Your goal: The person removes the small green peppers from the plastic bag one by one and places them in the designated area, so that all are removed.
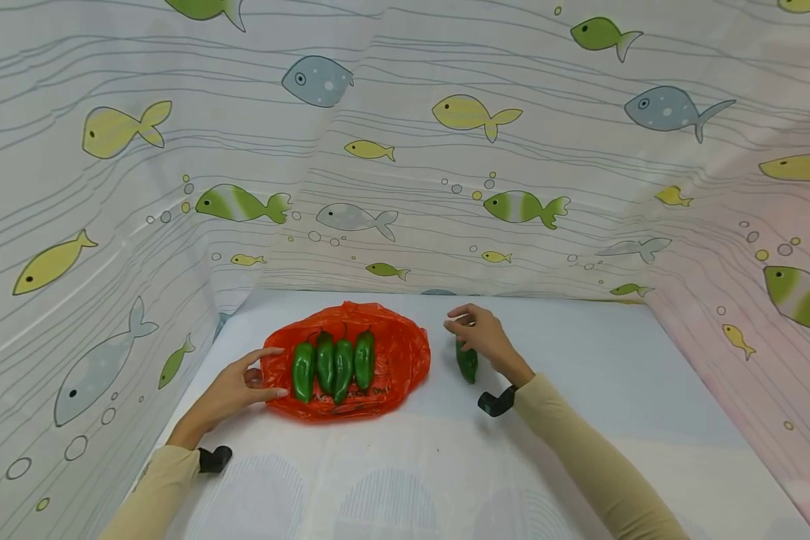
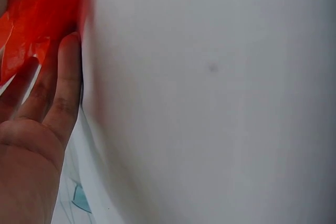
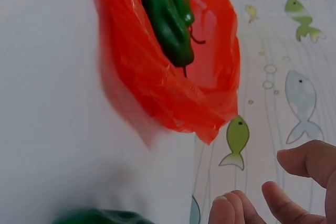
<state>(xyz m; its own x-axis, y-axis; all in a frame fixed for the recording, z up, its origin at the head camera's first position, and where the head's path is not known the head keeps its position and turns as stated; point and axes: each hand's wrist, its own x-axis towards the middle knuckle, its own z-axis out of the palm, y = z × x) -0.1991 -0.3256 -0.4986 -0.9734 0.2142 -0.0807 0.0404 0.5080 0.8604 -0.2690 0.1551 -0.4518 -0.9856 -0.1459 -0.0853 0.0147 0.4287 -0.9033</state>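
My left hand (image 1: 236, 386) rests at the left edge of a red plastic bag (image 1: 405, 360), thumb and index finger spread apart. In the left wrist view its fingers (image 2: 65, 87) lie fairly straight against the red plastic. Several green peppers (image 1: 343, 367) lie side by side on the spread bag, stems to the back. My right hand (image 1: 489, 341) is to the right of the bag, over a single green pepper (image 1: 468, 365) that it partly covers. In the right wrist view its fingertips are loosely bent with nothing between them, and that pepper (image 3: 105, 216) shows at the bottom edge.
A white table (image 1: 580, 420) carries the bag and the lone pepper. Fish-patterned sheets (image 1: 418, 172) rise behind it and along both sides. Black wrist cameras (image 1: 496, 403) are strapped to both wrists. Dark printing marks the front of the bag.
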